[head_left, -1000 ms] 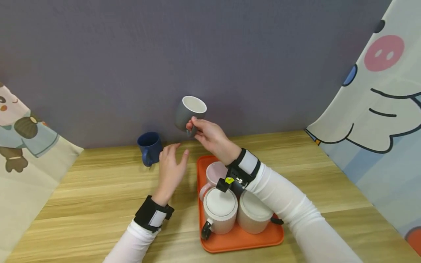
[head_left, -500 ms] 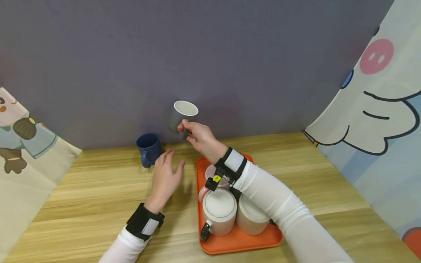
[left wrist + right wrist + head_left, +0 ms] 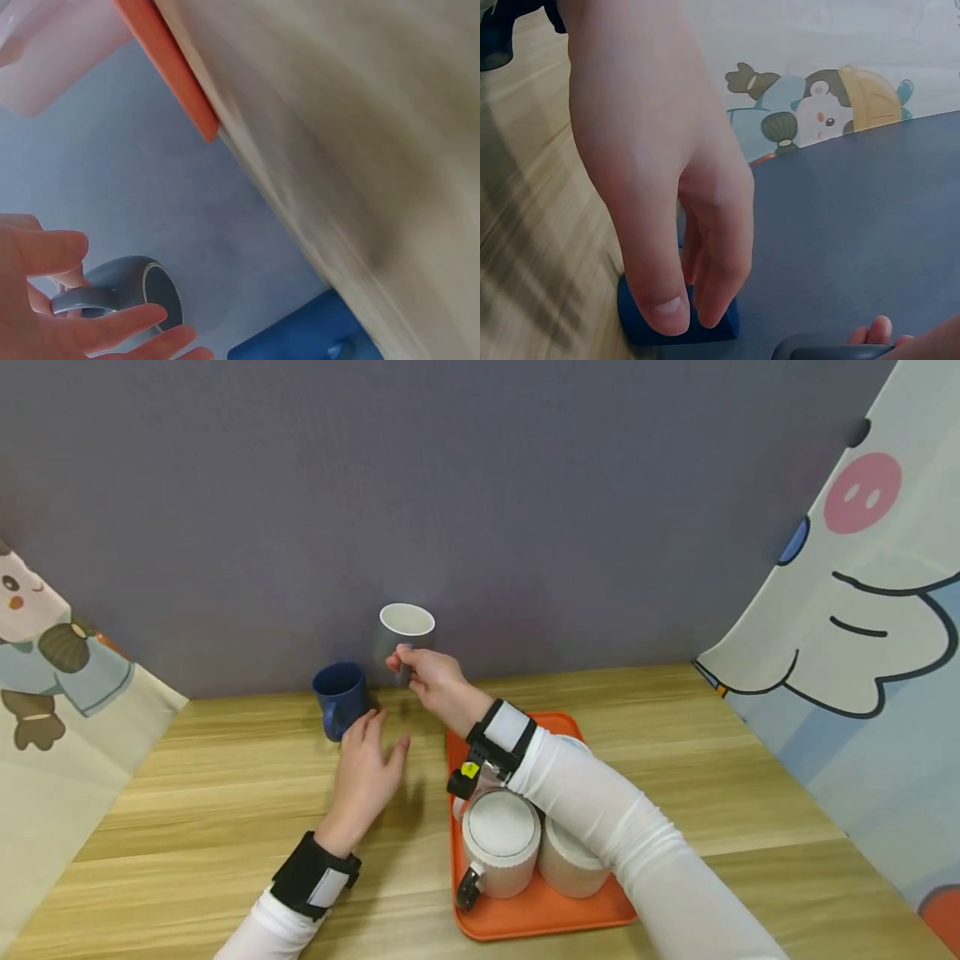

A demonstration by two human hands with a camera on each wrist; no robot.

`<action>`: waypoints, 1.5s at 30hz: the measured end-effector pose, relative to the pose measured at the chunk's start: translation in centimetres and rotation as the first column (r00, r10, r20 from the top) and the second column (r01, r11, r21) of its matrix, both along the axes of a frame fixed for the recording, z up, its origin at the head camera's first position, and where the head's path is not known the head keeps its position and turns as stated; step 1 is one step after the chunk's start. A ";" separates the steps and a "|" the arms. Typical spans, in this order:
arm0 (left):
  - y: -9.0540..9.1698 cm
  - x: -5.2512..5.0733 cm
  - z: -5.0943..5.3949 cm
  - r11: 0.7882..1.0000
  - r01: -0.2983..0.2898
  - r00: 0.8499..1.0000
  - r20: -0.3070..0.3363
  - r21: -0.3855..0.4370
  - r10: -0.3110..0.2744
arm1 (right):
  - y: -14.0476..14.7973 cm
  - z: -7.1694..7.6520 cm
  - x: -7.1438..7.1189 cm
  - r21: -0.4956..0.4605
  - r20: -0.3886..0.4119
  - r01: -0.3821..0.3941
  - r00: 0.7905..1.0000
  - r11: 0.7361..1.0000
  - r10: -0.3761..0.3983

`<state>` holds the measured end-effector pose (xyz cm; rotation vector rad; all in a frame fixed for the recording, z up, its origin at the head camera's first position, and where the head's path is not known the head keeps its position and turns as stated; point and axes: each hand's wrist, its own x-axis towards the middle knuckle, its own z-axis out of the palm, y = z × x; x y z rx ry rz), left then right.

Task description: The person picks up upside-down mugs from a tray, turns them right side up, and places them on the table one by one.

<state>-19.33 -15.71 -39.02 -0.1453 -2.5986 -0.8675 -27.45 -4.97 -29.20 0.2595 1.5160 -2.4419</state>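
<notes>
In the head view my right hand [image 3: 438, 685] pinches the handle of a grey mug [image 3: 384, 643] with a white inside, held upright above the table's back edge. The right wrist view shows fingers of that hand [image 3: 870, 331] at the grey handle [image 3: 832, 352]. My left hand [image 3: 365, 781], fingers spread and slightly bent, holds nothing beside a blue mug [image 3: 341, 695]; whether they touch is unclear. In the left wrist view the grey mug [image 3: 124, 277] is behind my left hand [image 3: 52, 315], with the blue mug [image 3: 300, 334] lower right. The blue mug [image 3: 641, 319] is partly hidden by my left hand [image 3: 660, 165].
An orange tray [image 3: 525, 924] holds two pale lidded mugs [image 3: 501, 843] and a pink mug [image 3: 486, 779], mostly hidden under my right forearm. A grey wall [image 3: 525, 527] stands behind the wooden table [image 3: 187, 827], with printed cloths [image 3: 862, 635] at both sides.
My right hand has carried the grey mug left and slightly down, towards the blue mug. My left hand has shifted a little left and down. The blue mug stays in place.
</notes>
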 end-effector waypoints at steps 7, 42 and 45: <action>-0.5 0.3 0.0 1.000 0.002 0.999 0.041 -0.015 -0.002 | -0.8 -0.6 -0.2 0.022 0.030 0.035 0.999 0.999 -0.036; -3.6 1.8 0.1 0.990 -0.022 0.995 0.097 -0.139 0.036 | -4.7 -3.5 -1.4 0.147 0.109 0.169 0.977 0.975 -0.185; -4.0 2.0 0.1 0.989 -0.019 0.992 0.124 -0.148 0.038 | -4.9 -3.7 -1.5 0.169 0.122 0.180 0.972 0.969 -0.202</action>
